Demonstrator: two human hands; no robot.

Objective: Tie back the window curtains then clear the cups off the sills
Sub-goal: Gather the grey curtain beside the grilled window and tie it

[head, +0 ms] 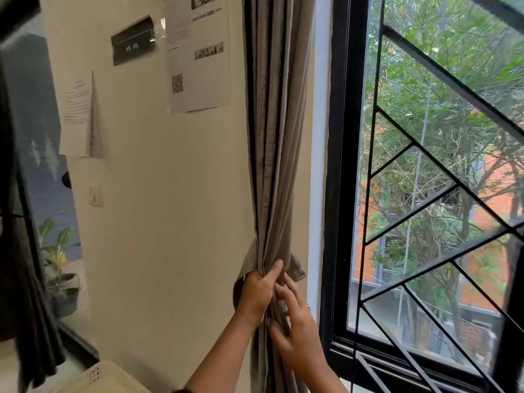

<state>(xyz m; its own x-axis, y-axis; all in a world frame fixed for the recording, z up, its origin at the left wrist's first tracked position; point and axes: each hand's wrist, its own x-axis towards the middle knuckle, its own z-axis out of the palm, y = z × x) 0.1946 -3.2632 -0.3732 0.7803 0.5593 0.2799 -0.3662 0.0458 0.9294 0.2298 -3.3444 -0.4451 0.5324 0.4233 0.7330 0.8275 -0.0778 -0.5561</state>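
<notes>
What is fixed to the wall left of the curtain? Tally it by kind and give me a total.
Papers: 2
Sign: 1
Switch: 1
Total: 4

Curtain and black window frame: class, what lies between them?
In the head view, a bare white wall strip separates curtain and window frame.
</notes>
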